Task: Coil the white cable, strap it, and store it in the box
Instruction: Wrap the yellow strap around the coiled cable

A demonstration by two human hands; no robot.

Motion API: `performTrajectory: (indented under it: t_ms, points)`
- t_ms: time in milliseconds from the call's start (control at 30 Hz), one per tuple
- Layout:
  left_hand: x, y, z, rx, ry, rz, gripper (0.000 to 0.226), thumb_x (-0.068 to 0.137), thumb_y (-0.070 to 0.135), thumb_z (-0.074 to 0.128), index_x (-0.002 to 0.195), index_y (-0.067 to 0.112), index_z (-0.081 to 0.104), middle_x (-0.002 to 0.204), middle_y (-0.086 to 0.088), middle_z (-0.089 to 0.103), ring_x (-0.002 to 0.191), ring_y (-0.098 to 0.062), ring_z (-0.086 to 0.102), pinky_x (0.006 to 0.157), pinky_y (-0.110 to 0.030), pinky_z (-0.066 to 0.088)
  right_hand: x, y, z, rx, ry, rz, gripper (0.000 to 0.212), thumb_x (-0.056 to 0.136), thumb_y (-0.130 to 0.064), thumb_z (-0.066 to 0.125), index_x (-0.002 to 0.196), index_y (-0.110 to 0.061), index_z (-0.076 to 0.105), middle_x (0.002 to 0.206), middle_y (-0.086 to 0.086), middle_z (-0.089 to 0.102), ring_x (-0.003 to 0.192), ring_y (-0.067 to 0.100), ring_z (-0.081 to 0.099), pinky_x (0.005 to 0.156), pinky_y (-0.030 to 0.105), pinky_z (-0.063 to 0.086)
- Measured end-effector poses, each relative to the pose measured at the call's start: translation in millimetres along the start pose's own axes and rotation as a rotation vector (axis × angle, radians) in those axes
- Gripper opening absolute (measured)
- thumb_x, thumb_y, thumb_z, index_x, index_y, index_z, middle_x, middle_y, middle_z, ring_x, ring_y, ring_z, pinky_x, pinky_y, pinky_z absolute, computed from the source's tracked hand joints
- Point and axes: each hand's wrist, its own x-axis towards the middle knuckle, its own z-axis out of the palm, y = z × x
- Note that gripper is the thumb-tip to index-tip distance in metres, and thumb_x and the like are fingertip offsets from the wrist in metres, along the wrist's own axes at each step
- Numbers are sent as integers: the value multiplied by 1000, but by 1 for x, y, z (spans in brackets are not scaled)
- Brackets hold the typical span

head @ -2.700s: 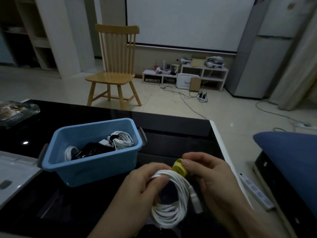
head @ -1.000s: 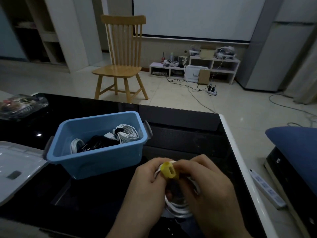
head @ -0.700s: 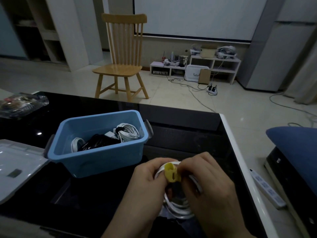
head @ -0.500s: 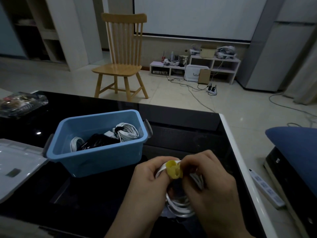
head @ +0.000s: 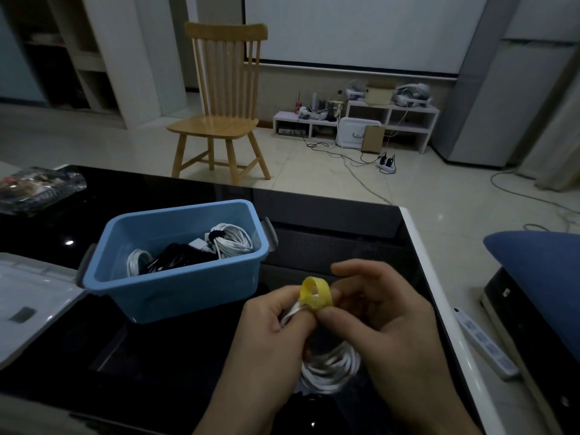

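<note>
Your left hand (head: 270,328) grips the top of the white cable (head: 329,367) coil, and your right hand (head: 376,318) pinches the yellow strap (head: 315,292) looped on it. You hold them over the black table (head: 157,356), just right of the open blue box (head: 175,287). The table's white edge (head: 439,293) is close on your right.

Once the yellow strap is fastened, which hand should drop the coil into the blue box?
Probably the left hand: it grips the white cable coil and is nearer the blue box.
</note>
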Motion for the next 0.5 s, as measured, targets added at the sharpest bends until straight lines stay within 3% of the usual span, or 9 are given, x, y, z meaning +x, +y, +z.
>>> performTrajectory:
  t_ms: [100, 167, 333, 500]
  points:
    - [-1, 0, 0, 19, -30, 16, 17, 90, 19, 65, 93, 23, 81, 89, -4, 81, 94, -19, 76, 86, -41, 60, 1, -4, 1, 81, 18, 33, 40, 67, -6, 83, 98, -29, 71, 81, 11, 73, 74, 30, 70, 68, 38, 60]
    - [-2, -1, -1, 105, -33, 65, 21, 90, 15, 65, 92, 30, 80, 87, 4, 81, 90, -10, 75, 83, -33, 59, 3, -4, -2, 76, 32, 40, 41, 70, 2, 81, 100, -24, 71, 82, 10, 74, 74, 26, 71, 67, 34, 61]
    - [-2, -4, -1, 340, -23, 172, 27, 89, 9, 64, 92, 32, 78, 79, 11, 77, 70, 2, 67, 67, -21, 54, 8, 2, -8, 103, 66, 61, 41, 72, 9, 78, 100, -21, 71, 83, 10, 75, 79, 23, 74, 69, 28, 59]
    - [-3, -4, 3, 419, -26, 225, 22, 83, 24, 60, 95, 32, 77, 82, 13, 76, 69, 6, 64, 65, -18, 49, 10, 6, -13, 120, 63, 97, 36, 73, 9, 77, 99, -14, 71, 85, 12, 75, 80, 23, 74, 71, 29, 60]
